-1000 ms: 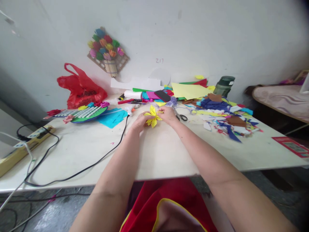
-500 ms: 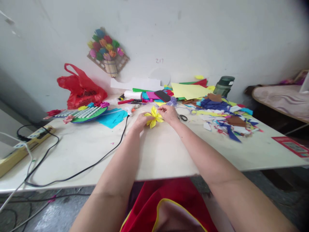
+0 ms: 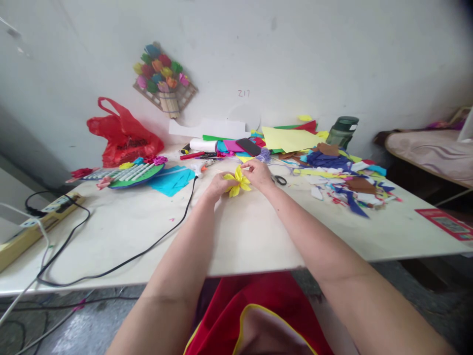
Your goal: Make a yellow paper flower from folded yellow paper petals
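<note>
A yellow paper flower (image 3: 238, 182) with several pointed petals is between my hands, above the white table (image 3: 254, 236). My left hand (image 3: 218, 186) grips it from the left side, with fingertips hidden behind the petals. At the upper right of the flower, my right hand (image 3: 257, 173) pinches the edge of a petal between thumb and finger. Black-handled scissors (image 3: 280, 180) lie just right of my right hand. A white glue gun (image 3: 197, 170) with a black cord lies to the left of my left hand.
Paper scraps (image 3: 360, 186) spread over the right side, near a green bottle (image 3: 343, 132). A phone (image 3: 248, 146) lies behind my hands. On the left are blue sheets (image 3: 172, 181), a red bag (image 3: 125, 135) and a power strip (image 3: 55, 212); the black cord crosses the table's left part.
The yellow flower has turned slightly between my hands, its petals now at a different angle. Both hands have barely moved and keep their hold.
</note>
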Motion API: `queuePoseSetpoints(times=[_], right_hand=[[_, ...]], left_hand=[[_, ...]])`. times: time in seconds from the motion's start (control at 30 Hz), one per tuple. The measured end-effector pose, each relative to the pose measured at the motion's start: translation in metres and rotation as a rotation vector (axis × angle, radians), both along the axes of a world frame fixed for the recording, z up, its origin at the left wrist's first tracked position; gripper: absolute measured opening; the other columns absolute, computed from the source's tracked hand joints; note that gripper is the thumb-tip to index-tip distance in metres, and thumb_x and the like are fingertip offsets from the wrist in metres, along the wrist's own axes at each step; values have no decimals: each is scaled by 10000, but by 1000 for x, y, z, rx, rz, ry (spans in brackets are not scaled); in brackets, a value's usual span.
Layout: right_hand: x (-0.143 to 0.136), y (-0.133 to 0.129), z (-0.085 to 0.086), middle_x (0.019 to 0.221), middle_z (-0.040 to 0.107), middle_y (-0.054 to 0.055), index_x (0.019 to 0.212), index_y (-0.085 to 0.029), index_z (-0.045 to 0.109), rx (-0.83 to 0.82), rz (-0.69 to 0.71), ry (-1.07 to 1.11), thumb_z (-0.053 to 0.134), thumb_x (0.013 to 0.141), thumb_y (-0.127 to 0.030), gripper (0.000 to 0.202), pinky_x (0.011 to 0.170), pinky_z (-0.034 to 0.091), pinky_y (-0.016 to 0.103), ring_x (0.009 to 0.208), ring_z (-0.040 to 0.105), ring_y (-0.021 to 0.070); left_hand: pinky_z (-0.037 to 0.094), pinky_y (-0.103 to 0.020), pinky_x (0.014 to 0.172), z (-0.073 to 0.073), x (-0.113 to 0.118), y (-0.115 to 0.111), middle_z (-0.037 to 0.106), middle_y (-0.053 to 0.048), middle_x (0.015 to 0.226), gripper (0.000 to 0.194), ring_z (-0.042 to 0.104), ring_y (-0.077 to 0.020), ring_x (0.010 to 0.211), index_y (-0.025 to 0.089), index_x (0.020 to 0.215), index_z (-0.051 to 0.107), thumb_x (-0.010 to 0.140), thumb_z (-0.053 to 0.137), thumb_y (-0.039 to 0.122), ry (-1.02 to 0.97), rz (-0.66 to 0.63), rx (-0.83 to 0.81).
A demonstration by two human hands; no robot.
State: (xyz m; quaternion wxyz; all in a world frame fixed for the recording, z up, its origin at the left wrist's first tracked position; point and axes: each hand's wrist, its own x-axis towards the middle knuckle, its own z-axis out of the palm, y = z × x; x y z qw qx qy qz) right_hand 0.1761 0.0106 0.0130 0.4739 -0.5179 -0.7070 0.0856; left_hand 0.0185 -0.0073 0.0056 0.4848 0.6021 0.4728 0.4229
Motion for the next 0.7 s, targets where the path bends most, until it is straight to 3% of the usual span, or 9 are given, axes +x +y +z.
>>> queuePoseSetpoints(times=[0.43,0.7], right_hand=[[0,3,-2,883,635,29,663,-196,644,-6,47,30,623,655,-180,27,700,463,296,648,518,127],[-1,4,-3,893,621,36,627,-196,644,-1,80,36,627,661,-165,48,689,460,293,759,562,155]], left_hand=[[373,-213,543,1,0,-1,551,23,578,222,503,-108,583,141,735,662,541,612,237,42,-36,51],[358,-217,507,-1,-1,-2,549,9,584,159,487,-103,547,145,658,588,538,632,239,26,18,-63]])
